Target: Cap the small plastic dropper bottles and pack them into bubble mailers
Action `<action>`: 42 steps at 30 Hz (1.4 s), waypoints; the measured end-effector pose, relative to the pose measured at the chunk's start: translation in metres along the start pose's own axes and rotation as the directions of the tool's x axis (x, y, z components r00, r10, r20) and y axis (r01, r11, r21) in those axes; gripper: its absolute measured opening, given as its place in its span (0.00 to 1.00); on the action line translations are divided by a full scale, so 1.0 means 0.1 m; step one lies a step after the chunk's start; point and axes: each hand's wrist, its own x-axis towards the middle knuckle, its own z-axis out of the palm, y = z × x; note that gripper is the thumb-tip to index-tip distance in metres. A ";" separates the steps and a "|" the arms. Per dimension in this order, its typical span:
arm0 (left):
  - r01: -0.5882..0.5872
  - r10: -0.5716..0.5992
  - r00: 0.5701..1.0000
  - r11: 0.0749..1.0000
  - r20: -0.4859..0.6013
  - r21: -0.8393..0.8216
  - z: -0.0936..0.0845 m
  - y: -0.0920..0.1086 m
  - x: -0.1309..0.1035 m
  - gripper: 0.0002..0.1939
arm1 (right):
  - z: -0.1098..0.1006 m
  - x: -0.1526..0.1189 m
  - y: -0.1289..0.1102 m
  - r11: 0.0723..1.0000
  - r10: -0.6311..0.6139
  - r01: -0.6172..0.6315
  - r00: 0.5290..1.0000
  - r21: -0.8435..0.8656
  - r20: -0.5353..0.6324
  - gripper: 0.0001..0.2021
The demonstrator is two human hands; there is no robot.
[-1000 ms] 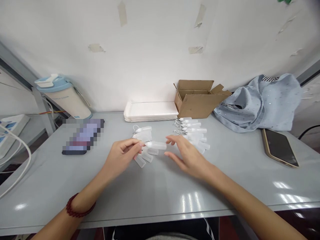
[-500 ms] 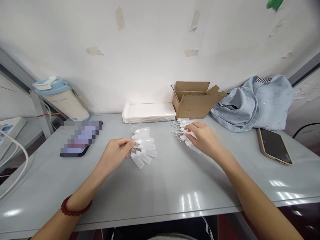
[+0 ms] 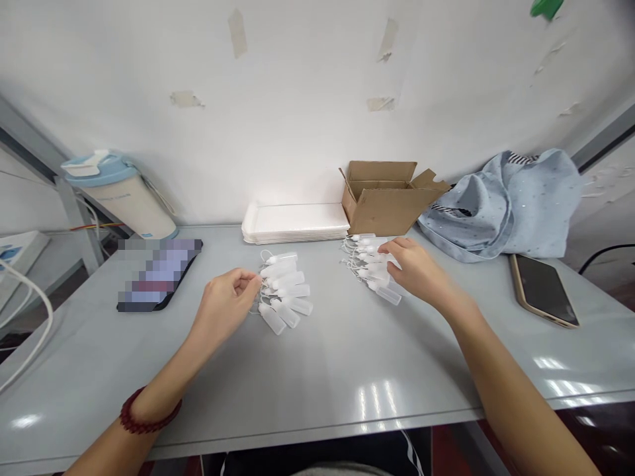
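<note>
Two groups of small translucent white bottles with thin white loops lie on the grey table. My left hand (image 3: 225,301) is beside the left group of bottles (image 3: 292,291). Its thumb and index finger are pinched together at the loop ends; whether a loop is between them I cannot make out. The bottles there fan out to the right. Over the right ends of the other group of bottles (image 3: 381,291) hovers my right hand (image 3: 421,270), thumb and index finger apart, with nothing visible between them. Part of that group is hidden behind the fingers.
A stack of white trays (image 3: 297,223) and an open cardboard box (image 3: 394,208) stand against the wall. To the right are a light blue cloth bag (image 3: 526,205) and a phone (image 3: 546,291). A tumbler (image 3: 131,201) and another phone (image 3: 161,274) are at the left.
My right hand has shifted slightly right, away from the loops, uncovering more bottles. My left hand has drawn back a little left from the bottle it was touching, which now lies among the others.
</note>
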 end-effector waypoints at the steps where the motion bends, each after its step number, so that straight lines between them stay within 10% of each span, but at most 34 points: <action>1: -0.004 0.004 1.000 1.000 -0.018 0.001 0.00 0.00 0.00 0.16 | 0.01 0.00 0.00 1.000 0.004 -0.004 1.000 -0.009 -0.001 0.14; 20: -0.081 0.075 0.994 0.994 -0.073 -0.075 0.01 0.06 -0.07 0.15 | 0.10 0.02 -0.12 1.000 0.014 -0.014 1.000 0.027 -0.006 0.13; 31: -0.184 0.174 0.982 0.968 -0.071 -0.171 0.08 0.09 -0.13 0.13 | -0.02 -0.06 -0.39 0.756 0.005 -0.023 1.000 0.654 0.030 0.12; 42: -0.609 0.602 0.782 0.793 0.161 -0.011 0.21 0.04 -0.26 0.11 | 0.05 -0.25 -0.84 0.577 -0.215 -0.043 0.955 0.816 0.203 0.11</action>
